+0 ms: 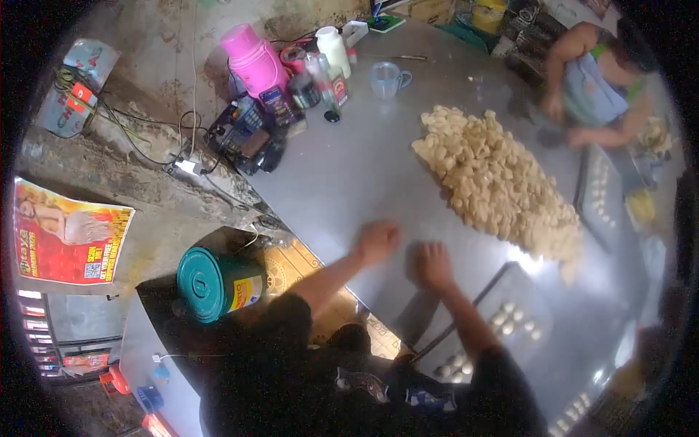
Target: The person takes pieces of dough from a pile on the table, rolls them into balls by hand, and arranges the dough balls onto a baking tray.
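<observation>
My left hand (380,242) is curled, palm down, on the metal tabletop (328,189). To its right, my right hand (435,266) also rests low on the metal with its fingers bent and close together. Anything under either palm is hidden. Beyond both hands lies a long heap of pale dough pieces (495,171). Beside my right forearm is a dark-edged tray (477,324) holding several small round dough balls (507,318).
Across the table a person (601,80) works near another tray (601,189) of dough pieces. A pink thermos (255,58), bottles (333,51) and a blue mug (388,80) stand at the back left. A green-lidded bucket (204,280) sits left of the table.
</observation>
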